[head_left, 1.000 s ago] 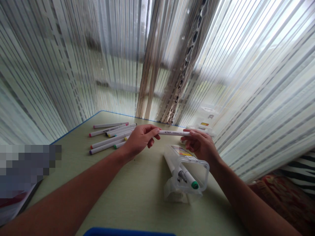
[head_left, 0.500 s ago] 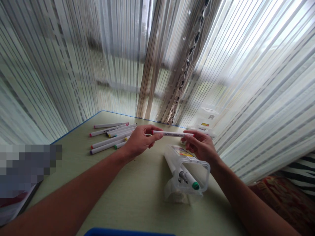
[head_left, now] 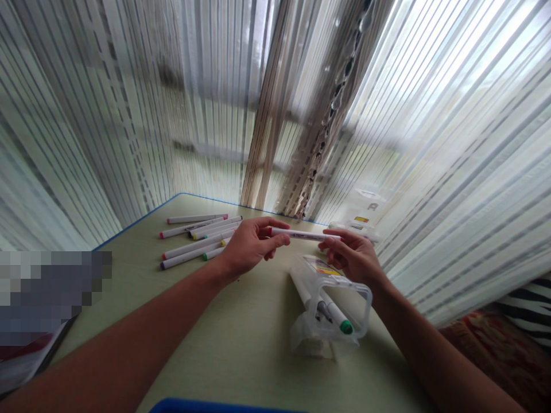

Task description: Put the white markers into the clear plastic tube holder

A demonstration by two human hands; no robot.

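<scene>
A white marker [head_left: 303,234] with red ends is held level above the table, one end in each hand. My left hand [head_left: 255,244] pinches its left end between thumb and fingers. My right hand [head_left: 350,252] grips the opposite end, its fingertips covering most of that tip. Below my right hand a clear plastic case [head_left: 365,312] lies on its side with its open mouth towards me. Inside it are a few markers, among them a green-ended marker [head_left: 338,316]. Left of my left hand, several white markers [head_left: 193,250] with coloured ends lie loosely side by side.
The pale green table [head_left: 241,350] has a blue edge and meets striped string curtains [head_left: 206,103] at the back. Another clear plastic package [head_left: 365,215] stands behind my right hand. A blue rim [head_left: 215,406] shows at the bottom, and a blurred-out object [head_left: 43,310] sits at the left.
Both hands keep hold of the same marker in nearly the same pose. The right fingers cover slightly more of its end now. The whole view has shifted a little.
</scene>
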